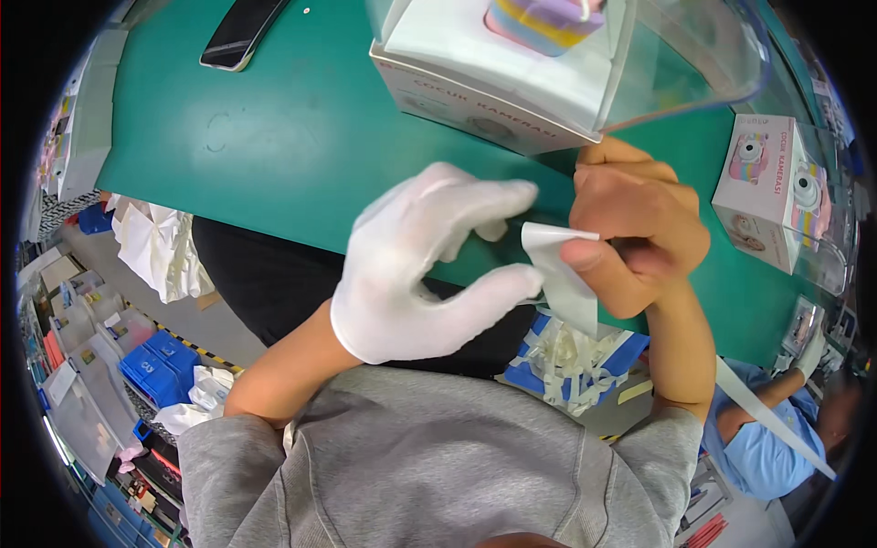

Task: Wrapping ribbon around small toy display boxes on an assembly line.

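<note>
Gloved left hand (416, 274) | pinches glossy white strip (559, 274) | bare right hand (635, 228) grips strip | green mat (301, 137)

White translucent strip (559, 274) — pinched between both hands, top edge curled (lower end hanging), above green table edge

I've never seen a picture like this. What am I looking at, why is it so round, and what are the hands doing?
This is no machine: a person wears a wide-angle camera on the head, looking down, so straight edges bend. The left hand wears a white glove; the right hand is bare. Together they pinch a white strip between their fingers, over the edge of a green table. On the table lie a white box under a clear cover, a second box at the right, and a dark phone. A co-worker's blue sleeve shows at the lower right.
</note>
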Available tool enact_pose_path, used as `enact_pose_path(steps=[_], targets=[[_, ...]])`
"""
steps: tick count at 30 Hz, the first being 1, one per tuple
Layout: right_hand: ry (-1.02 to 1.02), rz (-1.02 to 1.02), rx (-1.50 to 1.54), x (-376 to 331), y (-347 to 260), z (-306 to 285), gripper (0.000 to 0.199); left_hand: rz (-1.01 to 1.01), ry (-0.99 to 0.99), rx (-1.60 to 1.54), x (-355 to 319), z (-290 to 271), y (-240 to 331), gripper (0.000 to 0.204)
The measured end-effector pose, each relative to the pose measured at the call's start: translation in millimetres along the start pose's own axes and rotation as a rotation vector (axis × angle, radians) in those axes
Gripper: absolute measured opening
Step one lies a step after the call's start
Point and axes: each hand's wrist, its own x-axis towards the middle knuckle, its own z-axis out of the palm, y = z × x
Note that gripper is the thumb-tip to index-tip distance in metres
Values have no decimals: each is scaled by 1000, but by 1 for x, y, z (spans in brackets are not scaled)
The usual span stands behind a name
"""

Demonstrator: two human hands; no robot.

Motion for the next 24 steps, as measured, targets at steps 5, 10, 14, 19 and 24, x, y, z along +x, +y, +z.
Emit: enact_pose_path(steps=[5,10,14,19,24], targets=[[25,-36,-13,0,7,11,20,-12,80,-210,-4,10,-7,23],[37,17,18,5,3,19,20,-43,6,-242,-7,-2,-6,17],[-33,14,-46,4,1,16,19,73,-32,-128,-7,0,-11,21],[-15,-2,-116,5,-3,17,16,-10,2,-171,-6,2,-1,25],[61,6,-128,-1,3,17,24,81,84,-93,-6,8,-7,24]])
